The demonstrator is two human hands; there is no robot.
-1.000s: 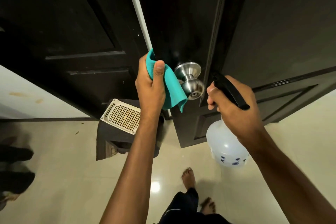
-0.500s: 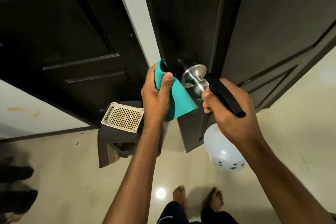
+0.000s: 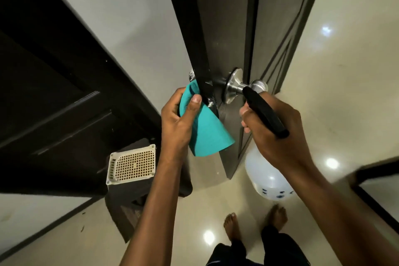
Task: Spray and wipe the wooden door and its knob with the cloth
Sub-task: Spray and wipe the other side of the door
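Two hands busy. Left hand [image 3: 177, 123] pinches teal cloth [image 3: 205, 134] against door edge [image 3: 199, 54], wiping by latch. Knob [image 3: 258, 87] just right of edge. Right hand [image 3: 274, 134] grips spray bottle [image 3: 266, 177]. Next, likely: spray knob, wipe it.

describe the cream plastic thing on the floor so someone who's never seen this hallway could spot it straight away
Start at the dark wooden door with the silver knob, then drop down and left past the teal cloth. There, on a dark stool near the floor, sits a cream rectangular basket. Its grid of small holes sets it apart from everything dark around it.
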